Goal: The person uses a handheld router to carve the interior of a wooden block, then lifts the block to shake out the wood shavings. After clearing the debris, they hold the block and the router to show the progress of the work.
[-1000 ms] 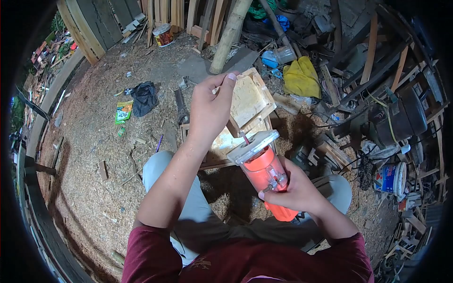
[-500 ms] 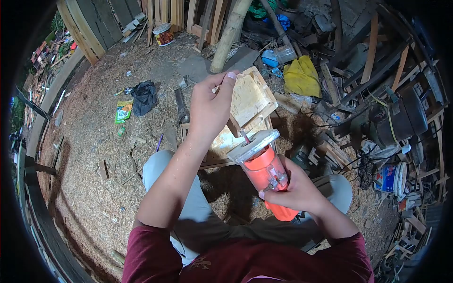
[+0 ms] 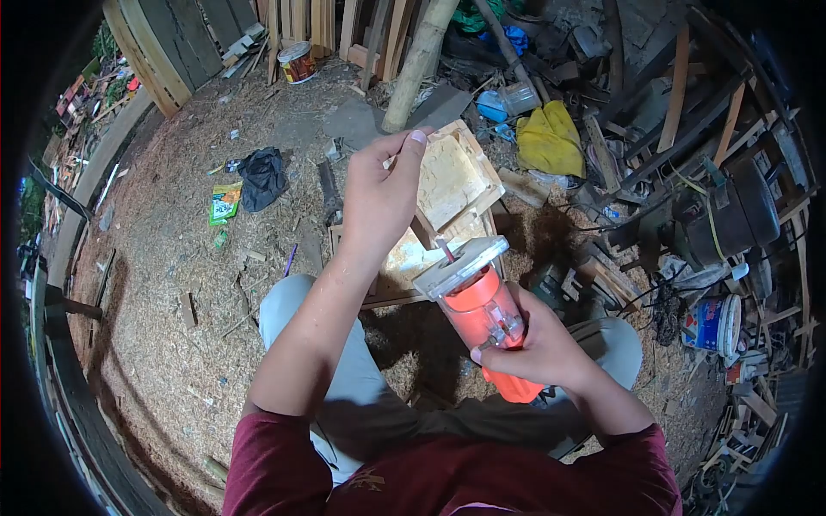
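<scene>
My right hand (image 3: pixel 538 348) is wrapped round the orange body of a trim router (image 3: pixel 482 297). The router is tilted, its clear base facing up and away from me, and the bit sticks out close to a shallow wooden box (image 3: pixel 456 172). My left hand (image 3: pixel 387 176) is closed at the near left edge of that box, the thumb at its upper rim. The box is propped at a slant over another wooden frame (image 3: pixel 396 297) between my knees, and its pale recessed panel faces me. My left fingertips are hidden behind the hand.
Sawdust covers the ground. To the left lie a black plastic bag (image 3: pixel 262 179) and a green packet (image 3: pixel 225 202). A yellow cloth (image 3: pixel 551 139), a paint bucket (image 3: pixel 714 327) and piled scrap wood are on the right. A wooden post (image 3: pixel 422 64) stands ahead, near another bucket (image 3: pixel 297 63).
The wooden box has shifted very slightly toward the left with my left hand. The router and my right hand stay almost in place.
</scene>
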`<state>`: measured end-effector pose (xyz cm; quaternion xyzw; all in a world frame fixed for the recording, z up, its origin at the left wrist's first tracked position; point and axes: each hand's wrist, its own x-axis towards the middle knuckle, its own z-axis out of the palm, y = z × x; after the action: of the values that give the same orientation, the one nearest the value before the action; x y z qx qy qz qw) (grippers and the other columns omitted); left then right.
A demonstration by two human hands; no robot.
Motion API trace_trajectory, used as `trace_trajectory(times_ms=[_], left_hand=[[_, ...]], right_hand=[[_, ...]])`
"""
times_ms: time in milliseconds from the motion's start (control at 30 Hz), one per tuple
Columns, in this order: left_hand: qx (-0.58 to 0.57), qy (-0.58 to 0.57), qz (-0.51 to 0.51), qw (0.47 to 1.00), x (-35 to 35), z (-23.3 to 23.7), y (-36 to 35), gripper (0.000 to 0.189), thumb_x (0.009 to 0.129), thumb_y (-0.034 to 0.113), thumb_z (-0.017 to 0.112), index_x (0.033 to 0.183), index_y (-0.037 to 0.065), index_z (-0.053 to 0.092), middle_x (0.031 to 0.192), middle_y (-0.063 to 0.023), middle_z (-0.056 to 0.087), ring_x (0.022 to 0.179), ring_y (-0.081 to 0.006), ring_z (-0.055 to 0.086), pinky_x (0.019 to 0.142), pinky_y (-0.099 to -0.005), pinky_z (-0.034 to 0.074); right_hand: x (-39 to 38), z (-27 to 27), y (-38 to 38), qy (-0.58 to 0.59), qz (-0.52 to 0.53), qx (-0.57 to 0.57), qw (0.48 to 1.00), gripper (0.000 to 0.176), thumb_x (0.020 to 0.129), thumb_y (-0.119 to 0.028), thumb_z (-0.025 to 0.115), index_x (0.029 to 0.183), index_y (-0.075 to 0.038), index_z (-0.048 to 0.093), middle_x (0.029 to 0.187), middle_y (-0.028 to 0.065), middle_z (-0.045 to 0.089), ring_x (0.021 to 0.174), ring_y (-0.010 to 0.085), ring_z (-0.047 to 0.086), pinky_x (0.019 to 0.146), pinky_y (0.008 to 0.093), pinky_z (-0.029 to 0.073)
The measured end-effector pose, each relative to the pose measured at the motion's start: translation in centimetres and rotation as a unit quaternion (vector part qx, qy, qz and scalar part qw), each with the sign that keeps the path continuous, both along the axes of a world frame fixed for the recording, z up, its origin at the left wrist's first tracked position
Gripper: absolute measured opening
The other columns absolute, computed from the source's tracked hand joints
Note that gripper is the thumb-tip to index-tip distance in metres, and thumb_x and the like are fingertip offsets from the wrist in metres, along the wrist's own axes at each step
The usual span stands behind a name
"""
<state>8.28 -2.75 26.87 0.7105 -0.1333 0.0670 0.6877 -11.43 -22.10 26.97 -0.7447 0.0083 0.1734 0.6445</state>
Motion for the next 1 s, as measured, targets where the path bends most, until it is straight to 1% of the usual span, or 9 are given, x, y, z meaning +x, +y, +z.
trace_trajectory(times_ms=[33, 233, 333, 433, 533, 633, 1000], left_hand=[[-0.007, 0.006, 0.001, 1.000, 0.02, 0.04, 0.02, 0.035, 0.113, 0.025, 0.062, 0.128, -0.003, 0.077, 0.110, -0.0089, 0.079, 0.098, -0.0090, 0.071, 0.088, -0.0254, 0.055], [0.006, -0.014, 0.013, 1.000, 0.41, -0.08, 0.34, 0.036, 0.113, 0.026, 0.062, 0.128, -0.002, 0.077, 0.109, -0.0089, 0.079, 0.097, -0.0089, 0.071, 0.087, -0.0255, 0.056], [0.017, 0.003, 0.013, 1.000, 0.09, 0.43, 0.45, 0.036, 0.113, 0.026, 0.062, 0.128, -0.002, 0.077, 0.108, -0.0089, 0.079, 0.097, -0.0089, 0.071, 0.087, -0.0254, 0.056], [-0.027, -0.001, 0.023, 0.999, 0.07, 0.11, 0.06, 0.036, 0.110, 0.029, 0.065, 0.122, -0.002, 0.079, 0.102, -0.0172, 0.082, 0.097, -0.0145, 0.072, 0.090, -0.0326, 0.055], [-0.033, 0.021, 0.006, 0.999, -0.21, 0.49, 0.14, 0.037, 0.110, 0.029, 0.065, 0.122, -0.003, 0.079, 0.102, -0.0166, 0.082, 0.097, -0.0141, 0.071, 0.090, -0.0322, 0.055], [-0.024, 0.003, 0.009, 1.000, -0.10, 0.41, 0.10, 0.037, 0.110, 0.029, 0.064, 0.122, -0.003, 0.079, 0.102, -0.0156, 0.082, 0.098, -0.0137, 0.071, 0.090, -0.0319, 0.055], [-0.025, 0.002, 0.000, 1.000, -0.19, 0.20, -0.02, 0.038, 0.111, 0.028, 0.063, 0.123, -0.004, 0.079, 0.107, -0.0171, 0.081, 0.101, -0.0147, 0.071, 0.093, -0.0322, 0.055]], right_hand=[[-0.01, 0.11, 0.05, 0.004, -0.008, -0.002, 1.000, 0.061, 0.083, -0.015, 0.091, 0.133, -0.002, 0.059, 0.115, 0.0052, 0.069, 0.104, 0.0120, 0.066, 0.095, 0.0328, 0.055], [-0.26, -0.28, -0.27, 0.004, -0.012, 0.009, 1.000, 0.061, 0.083, -0.015, 0.091, 0.133, -0.001, 0.058, 0.116, 0.0052, 0.069, 0.104, 0.0120, 0.066, 0.095, 0.0326, 0.055], [-0.18, -0.17, -0.26, -0.013, 0.010, 0.005, 1.000, 0.063, 0.087, 0.000, 0.083, 0.142, -0.001, 0.052, 0.113, 0.0040, 0.066, 0.095, 0.0122, 0.069, 0.083, 0.0356, 0.061], [-0.02, -0.21, -0.16, -0.053, 0.020, -0.017, 0.998, 0.062, 0.087, 0.002, 0.082, 0.141, -0.001, 0.052, 0.112, 0.0043, 0.065, 0.094, 0.0129, 0.070, 0.081, 0.0360, 0.062], [-0.10, -0.16, 0.04, 0.011, -0.010, 0.019, 1.000, 0.060, 0.083, -0.015, 0.091, 0.132, -0.002, 0.058, 0.114, 0.0045, 0.069, 0.102, 0.0116, 0.066, 0.094, 0.0327, 0.055], [-0.09, -0.07, 0.08, 0.007, -0.009, 0.014, 1.000, 0.060, 0.083, -0.015, 0.091, 0.132, -0.003, 0.059, 0.113, 0.0044, 0.069, 0.102, 0.0116, 0.066, 0.094, 0.0328, 0.055], [0.00, 0.01, 0.06, -0.001, -0.005, 0.001, 1.000, 0.061, 0.083, -0.015, 0.091, 0.134, -0.003, 0.059, 0.114, 0.0050, 0.070, 0.103, 0.0119, 0.067, 0.094, 0.0329, 0.055]])
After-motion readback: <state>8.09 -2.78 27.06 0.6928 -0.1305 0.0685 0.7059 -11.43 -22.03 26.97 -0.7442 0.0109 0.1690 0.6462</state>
